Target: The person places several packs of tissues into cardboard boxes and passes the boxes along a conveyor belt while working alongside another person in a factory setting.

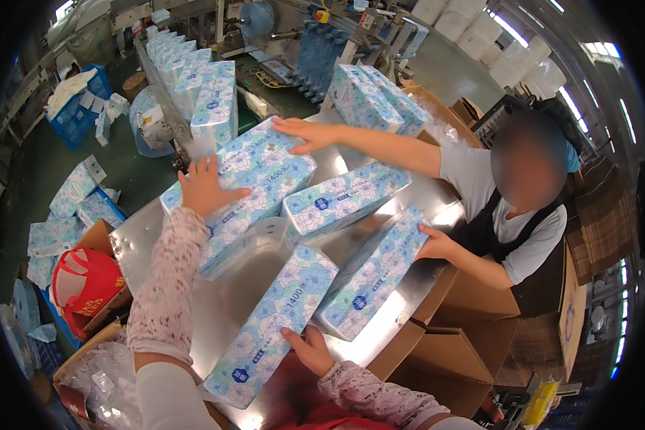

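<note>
My left hand (209,188) has its fingers spread over floral blue-and-white tissue packs (263,166) lying side by side at the far end of a sheet-metal table (150,252). Close to me, my right hand (310,346) grips the side of a long tissue pack (274,328), thumb on its printed top. Across the table, a co-worker's one hand (314,134) rests on the far packs; the other hand (435,242) holds the end of another tissue pack (376,274). A further tissue pack (349,199) lies between these groups.
A row of tissue packs (215,97) stands on a conveyor beyond the table. Two packs (365,99) stand at the far right corner. Open cardboard boxes (446,349) border the right side. At left are a red bag (88,282) and a box of clear plastic (105,384).
</note>
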Demonstrator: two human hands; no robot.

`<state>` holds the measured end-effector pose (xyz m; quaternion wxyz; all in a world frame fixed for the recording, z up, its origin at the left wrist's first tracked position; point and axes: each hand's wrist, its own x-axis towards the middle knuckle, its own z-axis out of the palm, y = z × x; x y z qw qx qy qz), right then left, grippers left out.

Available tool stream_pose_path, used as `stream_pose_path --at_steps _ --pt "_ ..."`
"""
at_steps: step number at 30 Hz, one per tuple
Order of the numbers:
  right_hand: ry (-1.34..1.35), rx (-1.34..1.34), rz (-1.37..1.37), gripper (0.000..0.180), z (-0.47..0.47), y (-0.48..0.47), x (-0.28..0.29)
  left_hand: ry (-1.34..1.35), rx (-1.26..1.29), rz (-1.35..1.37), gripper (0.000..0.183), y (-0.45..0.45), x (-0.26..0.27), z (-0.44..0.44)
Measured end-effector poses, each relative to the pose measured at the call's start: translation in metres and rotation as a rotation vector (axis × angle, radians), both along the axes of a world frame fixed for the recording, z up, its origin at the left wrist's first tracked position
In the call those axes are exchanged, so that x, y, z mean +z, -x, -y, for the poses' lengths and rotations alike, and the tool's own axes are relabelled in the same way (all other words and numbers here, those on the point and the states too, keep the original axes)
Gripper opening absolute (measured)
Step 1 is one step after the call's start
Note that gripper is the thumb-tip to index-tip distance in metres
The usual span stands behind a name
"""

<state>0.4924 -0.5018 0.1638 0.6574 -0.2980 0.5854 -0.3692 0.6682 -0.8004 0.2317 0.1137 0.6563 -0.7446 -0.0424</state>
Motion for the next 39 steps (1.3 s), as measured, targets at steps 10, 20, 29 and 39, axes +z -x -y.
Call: stream_pose_path --at_steps 10,20,29,39 --pt "0.026 -0.195 0.096 0.051 0.03 -0.002 0.028 -0.396 -0.237 -0.268 0.109 -0.023 0.019 -0.011" --pt "0.29 -0.063 -0.344 0.055 -0.029 0.039 0.007 -0.492 -0.197 -0.449 0.087 -0.043 0.031 -0.188" --pt "0.306 0.154 -0.246 0.051 0.053 0.068 0.022 -0.932 0.346 -1.344 0.065 -0.091 -0.035 -0.221" --pt "-0.201 0.205 0.484 0.067 0.06 0.089 0.031 -1.057 0.227 -1.53 0.068 -0.077 -0.053 -0.289"
